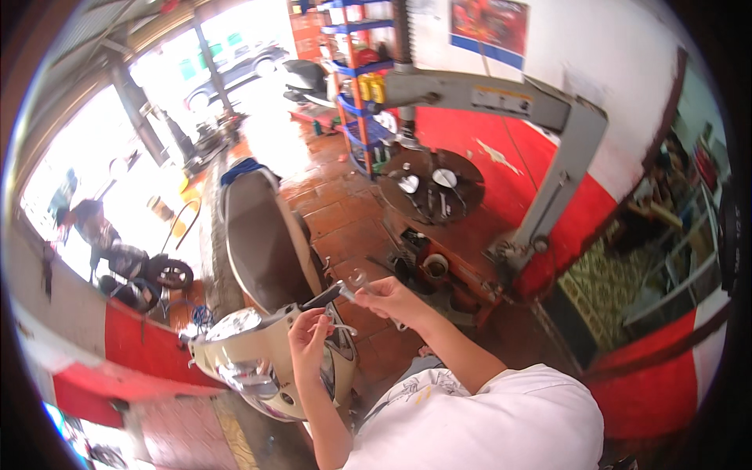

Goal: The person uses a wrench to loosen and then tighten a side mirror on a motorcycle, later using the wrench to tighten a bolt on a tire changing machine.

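A cream scooter (270, 345) with a long dark seat (262, 235) stands in front of me, its headlight end nearest. My right hand (389, 302) is closed round a silver wrench (357, 279), whose jaw end sticks out beyond the fingers, beside the black handlebar grip (323, 298). Close by on the left, my left hand (309, 335) is raised at the handlebar with thumb and fingers pinched together. A thin pale metal piece (341, 327) shows by its fingertips; I cannot tell whether it is held or part of the scooter.
A round dark tray (462, 200) with tools and white dishes stands beyond my hands. Right of it rises a grey machine arm (560, 188). A blue-shelved rack (360, 102) stands at the back. Another motorbike (149, 270) is at the left, over the tiled floor (333, 227).
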### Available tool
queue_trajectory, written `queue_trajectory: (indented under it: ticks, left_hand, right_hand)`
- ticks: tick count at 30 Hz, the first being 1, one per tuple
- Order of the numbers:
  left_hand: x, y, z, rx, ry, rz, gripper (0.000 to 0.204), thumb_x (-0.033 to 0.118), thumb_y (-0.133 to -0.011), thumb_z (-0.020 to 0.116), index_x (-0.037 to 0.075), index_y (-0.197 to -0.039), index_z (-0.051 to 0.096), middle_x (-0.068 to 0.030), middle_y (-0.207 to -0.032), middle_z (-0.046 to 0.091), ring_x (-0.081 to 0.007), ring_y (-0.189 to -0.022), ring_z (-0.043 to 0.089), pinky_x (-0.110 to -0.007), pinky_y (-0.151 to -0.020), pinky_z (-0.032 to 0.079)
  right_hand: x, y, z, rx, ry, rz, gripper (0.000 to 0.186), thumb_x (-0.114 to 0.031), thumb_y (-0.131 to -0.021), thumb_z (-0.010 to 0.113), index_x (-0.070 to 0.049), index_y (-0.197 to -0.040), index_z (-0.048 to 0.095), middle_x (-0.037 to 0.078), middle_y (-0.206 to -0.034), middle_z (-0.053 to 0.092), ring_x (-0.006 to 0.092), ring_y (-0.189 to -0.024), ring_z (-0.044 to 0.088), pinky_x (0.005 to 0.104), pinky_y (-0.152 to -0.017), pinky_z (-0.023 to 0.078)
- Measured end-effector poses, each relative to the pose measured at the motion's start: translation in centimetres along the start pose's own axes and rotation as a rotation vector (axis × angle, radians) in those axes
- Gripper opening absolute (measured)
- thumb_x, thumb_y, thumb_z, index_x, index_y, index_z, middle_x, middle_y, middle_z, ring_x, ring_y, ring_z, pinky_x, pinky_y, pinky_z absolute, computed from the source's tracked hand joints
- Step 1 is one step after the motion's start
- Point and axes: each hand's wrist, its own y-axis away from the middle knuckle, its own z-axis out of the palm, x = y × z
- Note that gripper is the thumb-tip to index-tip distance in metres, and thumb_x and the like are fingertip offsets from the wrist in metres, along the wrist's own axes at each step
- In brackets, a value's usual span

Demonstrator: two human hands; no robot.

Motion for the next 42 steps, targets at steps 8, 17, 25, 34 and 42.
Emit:
queue_trajectory:
  ticks: [8, 17, 25, 34, 42]
  left_hand:
    - [-4.6, -6.7, 12.4, -0.268, -0.047, -0.147, 0.019, 0.011, -0.097, 0.068, 0.001, -0.114, 0.067, -0.0029, -0.094, 0.07, -0.0089, -0.083, 0.066, -0.024, -0.076, 0.053]
    - [-15.4, -14.5, 24.1, -0.28, -0.075, -0.327, 0.021, 0.015, -0.099, 0.068, 0.001, -0.114, 0.065, -0.004, -0.094, 0.07, -0.0111, -0.085, 0.067, -0.026, -0.077, 0.055]
    - [-16.6, -17.5, 27.0, -0.039, -0.113, -0.442, 0.018, 0.01, -0.097, 0.068, 0.0, -0.111, 0.066, -0.0022, -0.093, 0.07, -0.0091, -0.085, 0.066, -0.024, -0.076, 0.054]
    - [-16.7, -19.5, 27.1, 0.071, -0.128, -0.437, 0.018, 0.012, -0.097, 0.068, -0.001, -0.11, 0.066, -0.0044, -0.092, 0.07, -0.0103, -0.086, 0.067, -0.025, -0.077, 0.055]
    - [-17.6, -19.7, 27.0, 0.152, -0.189, -0.546, 0.028, 0.025, -0.102, 0.062, 0.0, -0.116, 0.066, -0.0043, -0.1, 0.07, -0.0105, -0.087, 0.065, -0.026, -0.076, 0.052]
  right_hand:
    - [2.8, 2.5, -17.8, 0.56, 0.081, -0.043, 0.023, -0.03, -0.093, 0.073, -0.008, -0.096, 0.078, -0.011, -0.066, 0.053, -0.0002, -0.057, 0.043, 0.0211, -0.05, 0.029]
    - [10.9, -3.8, -41.9, 0.929, -0.074, 0.134, 0.022, -0.028, -0.093, 0.074, -0.007, -0.087, 0.068, -0.006, -0.067, 0.053, 0.0012, -0.046, 0.04, 0.0218, -0.041, 0.024]
    - [16.6, -17.5, -55.8, 1.132, 0.389, 0.294, 0.035, -0.036, -0.087, 0.076, -0.001, -0.088, 0.076, 0.01, -0.081, 0.074, 0.02, -0.076, 0.069, 0.0386, -0.073, 0.051]
    - [17.6, -21.1, -59.1, 1.181, 0.693, 0.098, 0.037, -0.037, -0.088, 0.069, -0.001, -0.096, 0.075, 0.019, -0.08, 0.073, 0.0343, -0.076, 0.07, 0.0451, -0.072, 0.052]
    - [9.6, -13.6, -45.2, 0.465, -0.519, 0.433, 0.031, -0.014, -0.105, 0.05, -0.01, -0.135, 0.057, 0.005, -0.107, 0.065, 0.0093, -0.077, 0.059, 0.0224, -0.059, 0.048]
